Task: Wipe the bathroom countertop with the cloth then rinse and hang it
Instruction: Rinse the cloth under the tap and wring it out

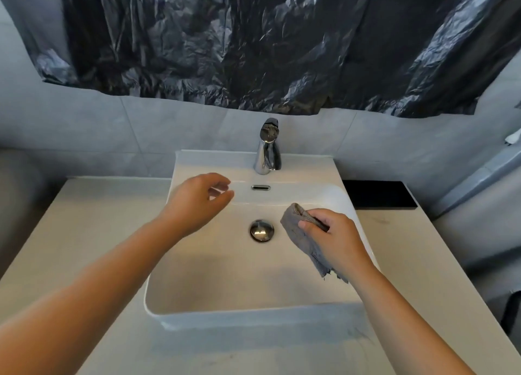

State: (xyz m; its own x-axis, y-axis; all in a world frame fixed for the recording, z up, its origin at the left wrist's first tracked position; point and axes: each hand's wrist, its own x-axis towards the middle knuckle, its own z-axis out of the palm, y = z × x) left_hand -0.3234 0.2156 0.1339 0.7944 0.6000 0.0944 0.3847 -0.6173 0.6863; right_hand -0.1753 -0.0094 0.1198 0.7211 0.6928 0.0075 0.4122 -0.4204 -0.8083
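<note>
One pale countertop (84,233), with one sink (158,298) on it. Your left hand (197,202) hovers over the basin's back left, fingers loosely curled, holding nothing. One tap (267,149) at the back, one drain plug (262,230) mid-basin. One grey cloth (296,231), bunched, hangs over the basin just right of the plug, gripped by your right hand (335,239). One black mat (380,194) at the back right.

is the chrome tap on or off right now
Off: no water falls from the chrome tap into the white ceramic basin below it.
</note>
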